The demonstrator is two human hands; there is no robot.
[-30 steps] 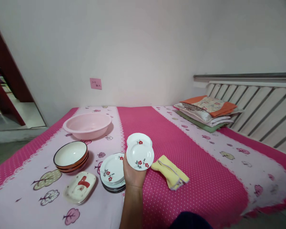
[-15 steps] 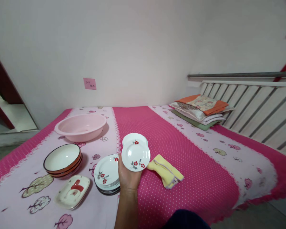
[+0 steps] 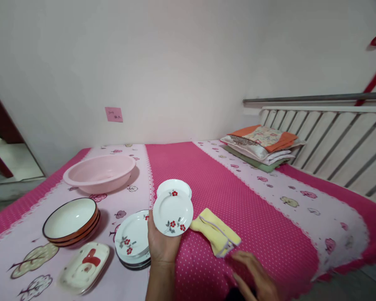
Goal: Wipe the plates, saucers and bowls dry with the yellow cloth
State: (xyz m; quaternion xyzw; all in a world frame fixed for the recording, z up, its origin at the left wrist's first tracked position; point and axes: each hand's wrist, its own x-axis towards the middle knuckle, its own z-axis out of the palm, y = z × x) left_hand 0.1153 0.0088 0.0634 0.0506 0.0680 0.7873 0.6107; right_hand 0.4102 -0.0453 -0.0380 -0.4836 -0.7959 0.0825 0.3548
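Observation:
My left hand (image 3: 165, 250) grips a small white plate (image 3: 173, 213) with red flowers, tilted so its face shows. Behind it, partly covered, is another white plate (image 3: 167, 184); I cannot tell whether the two touch. To the left of that hand stands a stack of flowered plates (image 3: 133, 234), darker-edged ones at the bottom. A folded yellow cloth (image 3: 216, 232) with a purple edge lies on the bedspread to the right. Just below the cloth, my right hand (image 3: 253, 274) is slightly blurred, its thumb and fingers apart and holding nothing.
Farther left are stacked brown-rimmed bowls (image 3: 72, 221), a square dish (image 3: 84, 267) with a red figure and a pink basin (image 3: 100, 173). Folded cushions (image 3: 266, 144) lie by the white headboard rails (image 3: 332, 146). All rest on a pink bedspread (image 3: 178, 159) against the wall.
My right hand has come into view at the lower right, near the yellow cloth. My left hand still holds the plate, and the view has shifted slightly.

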